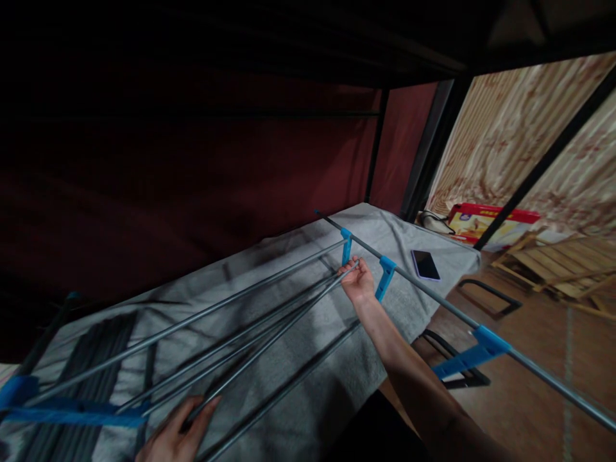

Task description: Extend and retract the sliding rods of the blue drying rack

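Observation:
A thin grey metal tube (279, 337) slants between my hands. My left hand (177, 428) grips its near end between thumb and fingers. The fingers of my right hand (357, 280) are closed around its far end, near two blue plastic connectors (346, 246) on a long crosswise tube (428, 292). Another blue connector (77, 410) lies at the lower left, and a long tube (192, 319) runs from it toward the far connector. More tubes (226, 338) stretch beneath the held one. One further blue connector (474, 351) sits on the crosswise tube at the right.
Everything rests on a grey cloth (308, 346). A bundle of grey tubes (79, 378) lies at left, a phone or tablet (426, 265) at right. Dark frame posts (543, 163) stand around. Beyond are a red and yellow box (491, 224) and slatted wooden furniture (568, 269).

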`<state>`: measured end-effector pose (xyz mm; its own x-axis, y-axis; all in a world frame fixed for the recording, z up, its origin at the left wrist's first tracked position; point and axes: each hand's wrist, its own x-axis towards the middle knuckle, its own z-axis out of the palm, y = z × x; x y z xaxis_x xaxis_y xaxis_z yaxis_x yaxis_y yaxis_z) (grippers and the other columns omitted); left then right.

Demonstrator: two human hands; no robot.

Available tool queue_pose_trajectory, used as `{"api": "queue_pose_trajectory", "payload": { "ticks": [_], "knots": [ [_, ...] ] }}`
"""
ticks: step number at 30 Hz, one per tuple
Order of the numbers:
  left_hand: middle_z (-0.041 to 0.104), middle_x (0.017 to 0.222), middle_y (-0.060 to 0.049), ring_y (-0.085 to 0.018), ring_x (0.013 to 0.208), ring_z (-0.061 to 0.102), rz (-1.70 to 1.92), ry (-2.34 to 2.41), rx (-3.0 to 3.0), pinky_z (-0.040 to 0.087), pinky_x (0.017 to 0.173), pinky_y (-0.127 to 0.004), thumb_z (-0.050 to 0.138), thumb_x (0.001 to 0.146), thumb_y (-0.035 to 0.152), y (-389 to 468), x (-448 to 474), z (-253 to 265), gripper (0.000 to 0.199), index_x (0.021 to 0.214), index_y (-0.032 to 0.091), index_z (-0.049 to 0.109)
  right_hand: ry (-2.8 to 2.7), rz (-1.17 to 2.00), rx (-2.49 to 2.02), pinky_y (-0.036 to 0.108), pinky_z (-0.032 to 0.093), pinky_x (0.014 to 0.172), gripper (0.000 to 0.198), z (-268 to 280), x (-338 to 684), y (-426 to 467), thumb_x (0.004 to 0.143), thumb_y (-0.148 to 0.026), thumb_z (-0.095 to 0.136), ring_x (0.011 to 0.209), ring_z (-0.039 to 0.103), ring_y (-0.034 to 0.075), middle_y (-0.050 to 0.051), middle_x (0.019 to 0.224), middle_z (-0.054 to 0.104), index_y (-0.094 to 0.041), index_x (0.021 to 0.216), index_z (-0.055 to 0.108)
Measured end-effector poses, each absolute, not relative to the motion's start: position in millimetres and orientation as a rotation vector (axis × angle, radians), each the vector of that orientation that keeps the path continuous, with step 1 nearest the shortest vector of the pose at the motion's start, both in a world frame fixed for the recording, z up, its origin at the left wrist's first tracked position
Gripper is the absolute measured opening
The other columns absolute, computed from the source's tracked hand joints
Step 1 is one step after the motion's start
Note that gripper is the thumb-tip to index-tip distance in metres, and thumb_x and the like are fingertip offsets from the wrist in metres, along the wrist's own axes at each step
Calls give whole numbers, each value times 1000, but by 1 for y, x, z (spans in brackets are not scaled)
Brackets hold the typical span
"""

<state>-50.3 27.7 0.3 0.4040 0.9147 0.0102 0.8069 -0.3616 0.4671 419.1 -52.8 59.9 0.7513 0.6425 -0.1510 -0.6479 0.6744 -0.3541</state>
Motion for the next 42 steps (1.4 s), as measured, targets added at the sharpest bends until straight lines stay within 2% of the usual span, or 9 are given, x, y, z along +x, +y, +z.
{"api": "queue_pose_trajectory", "payload": {
  "ticks": [5,9,14,22,27,30,34,39,42],
  "knots": [
    [79,96,-3,-25,87,75,421,1514,2299,57,73,-29,52,82,59,25,-38,7,40,92,28,75,81,797,-316,25,44,54,33,59,419,-52,101,-36,38,52,46,11,-5,58,46,-22,75,53],
    [80,87,-3,-26,82,75,282,1597,2284,57,69,-30,47,83,60,20,-32,12,44,92,28,75,86,815,-346,25,43,53,34,48,420,-53,100,-34,38,51,44,11,-5,57,44,-21,72,51],
    [80,98,-1,-26,90,76,140,1568,2249,57,74,-30,44,85,58,16,-34,12,45,100,29,75,125,806,-403,24,40,49,39,27,421,-53,102,-34,36,48,41,11,-5,54,41,-21,68,49],
    [80,99,-3,-25,92,75,13,1526,2334,53,80,-31,40,91,58,12,-21,32,46,102,27,73,171,772,-494,23,39,48,38,5,432,-57,101,-33,40,46,40,9,-6,53,41,-21,65,47],
    [77,83,-3,-24,87,74,43,1472,2438,47,78,-31,39,98,55,7,-7,45,45,92,27,73,118,767,-683,28,41,48,46,-28,439,-71,93,-57,52,48,46,12,-4,55,46,-21,64,50],
    [77,84,-4,-24,87,73,56,1493,2469,46,79,-31,44,98,57,6,-4,46,43,94,26,73,95,771,-756,29,38,43,53,-47,442,-79,87,-69,53,43,42,12,-5,52,43,-23,60,48],
    [76,93,-6,-23,94,70,191,1458,2573,47,86,-33,58,93,55,4,-8,44,35,97,23,73,439,842,-687,28,32,33,52,-52,447,-82,93,-62,44,34,34,12,-5,47,36,-24,58,45],
    [72,91,-8,-23,93,66,327,1457,2811,45,86,-35,51,97,55,-3,-19,44,42,90,18,69,682,834,-588,30,36,29,42,-40,440,-80,94,-46,49,34,37,14,-4,49,37,-26,57,47],
    [69,87,-6,-21,88,64,328,1458,2906,43,83,-34,45,100,53,-8,-22,46,43,90,17,66,594,821,-753,28,37,30,45,-31,432,-83,98,-42,39,35,39,13,-4,51,38,-23,57,44]
  ]
}}
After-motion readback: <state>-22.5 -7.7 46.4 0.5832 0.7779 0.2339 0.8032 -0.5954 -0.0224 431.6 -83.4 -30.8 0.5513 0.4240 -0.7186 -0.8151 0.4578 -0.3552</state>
